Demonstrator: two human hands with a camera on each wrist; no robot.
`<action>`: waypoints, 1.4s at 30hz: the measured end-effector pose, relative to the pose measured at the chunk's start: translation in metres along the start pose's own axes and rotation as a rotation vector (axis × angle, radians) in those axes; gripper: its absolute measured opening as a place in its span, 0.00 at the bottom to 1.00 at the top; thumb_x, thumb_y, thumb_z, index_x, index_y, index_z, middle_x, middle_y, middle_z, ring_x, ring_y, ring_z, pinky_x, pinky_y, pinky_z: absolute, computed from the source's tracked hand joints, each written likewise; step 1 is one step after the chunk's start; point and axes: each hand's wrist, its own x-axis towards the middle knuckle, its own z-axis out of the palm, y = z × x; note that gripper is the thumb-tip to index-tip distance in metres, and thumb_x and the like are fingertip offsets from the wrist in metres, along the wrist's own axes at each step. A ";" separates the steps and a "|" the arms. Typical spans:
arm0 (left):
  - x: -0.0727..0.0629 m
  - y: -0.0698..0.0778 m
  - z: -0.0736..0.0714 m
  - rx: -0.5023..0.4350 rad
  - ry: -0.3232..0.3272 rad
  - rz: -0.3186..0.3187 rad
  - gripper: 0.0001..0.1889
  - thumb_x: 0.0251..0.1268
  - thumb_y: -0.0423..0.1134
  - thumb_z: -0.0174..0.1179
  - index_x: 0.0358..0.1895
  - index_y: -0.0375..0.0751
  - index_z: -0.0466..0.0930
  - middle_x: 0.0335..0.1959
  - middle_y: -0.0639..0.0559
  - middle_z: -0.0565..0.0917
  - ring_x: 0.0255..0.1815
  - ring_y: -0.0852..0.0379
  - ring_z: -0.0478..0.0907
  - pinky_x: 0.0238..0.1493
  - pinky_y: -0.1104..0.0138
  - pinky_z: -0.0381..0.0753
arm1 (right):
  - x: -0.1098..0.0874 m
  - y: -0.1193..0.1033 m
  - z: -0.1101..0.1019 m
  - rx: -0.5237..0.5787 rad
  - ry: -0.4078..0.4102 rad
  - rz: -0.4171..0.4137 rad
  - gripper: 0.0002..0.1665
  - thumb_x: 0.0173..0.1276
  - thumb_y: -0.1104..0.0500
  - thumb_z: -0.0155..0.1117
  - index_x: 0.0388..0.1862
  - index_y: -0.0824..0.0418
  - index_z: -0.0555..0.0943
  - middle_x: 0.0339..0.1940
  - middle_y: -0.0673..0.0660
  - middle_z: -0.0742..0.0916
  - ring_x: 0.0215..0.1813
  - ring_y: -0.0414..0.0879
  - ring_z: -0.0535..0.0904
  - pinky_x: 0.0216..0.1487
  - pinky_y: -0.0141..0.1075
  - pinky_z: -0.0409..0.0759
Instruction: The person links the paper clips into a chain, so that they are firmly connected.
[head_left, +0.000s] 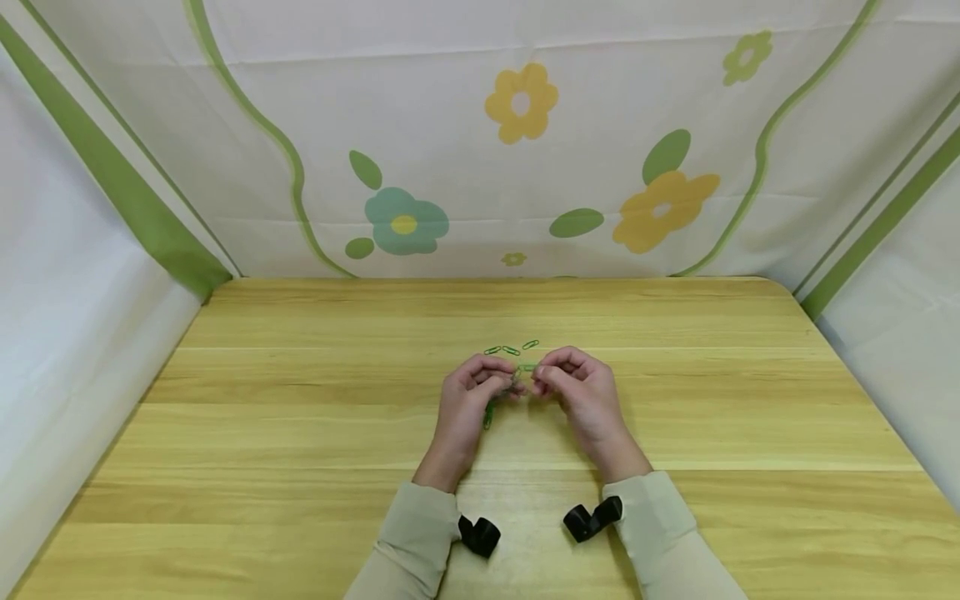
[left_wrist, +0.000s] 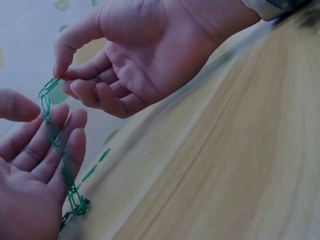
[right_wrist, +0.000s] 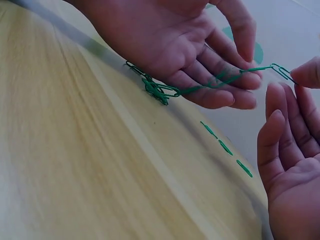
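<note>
Paperclip chain (head_left: 528, 367), green, in head view runs btwn both hands above the worktop (head_left: 300, 467), approx. midway btwn its L and R edges. R hand (head_left: 585, 392) pinches one end; L hand (head_left: 467, 404) has fingers bent, more chain showing below it. 3 loose clips (head_left: 511, 351) lie just past the hands, toward the far edge; floral fabric (head_left: 450, 108) hangs behind that edge. Blk bands (head_left: 483, 537) sit at both cuffs.

L wrist view: chain drops from R fingertips past L fingers, bunching nr L palm; can't tell if bunch touches worktop.

R wrist view: R thumb + fingertip pinch end link; L thumb v. close to chain, can't tell if pinching; loose clips in a row, apart from both hands.
</note>
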 end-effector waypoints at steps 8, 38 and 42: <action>-0.002 -0.001 0.003 0.103 -0.061 -0.041 0.11 0.76 0.37 0.67 0.49 0.30 0.88 0.35 0.34 0.89 0.33 0.53 0.87 0.42 0.62 0.90 | 0.001 0.001 -0.001 -0.020 0.016 0.007 0.10 0.73 0.69 0.64 0.34 0.56 0.84 0.29 0.49 0.88 0.29 0.42 0.84 0.34 0.32 0.83; 0.016 0.017 -0.051 0.186 0.274 -0.033 0.09 0.77 0.31 0.65 0.50 0.27 0.86 0.34 0.41 0.91 0.34 0.51 0.90 0.41 0.63 0.92 | 0.054 -0.016 0.013 -1.165 0.168 0.184 0.14 0.72 0.42 0.74 0.45 0.50 0.88 0.43 0.49 0.92 0.43 0.48 0.87 0.42 0.45 0.80; 0.015 0.013 -0.045 0.223 0.248 -0.042 0.07 0.77 0.31 0.65 0.48 0.28 0.87 0.34 0.41 0.90 0.33 0.51 0.90 0.37 0.66 0.90 | 0.055 -0.013 0.014 -1.186 0.179 0.165 0.21 0.70 0.37 0.75 0.48 0.50 0.87 0.44 0.49 0.91 0.42 0.48 0.87 0.37 0.42 0.80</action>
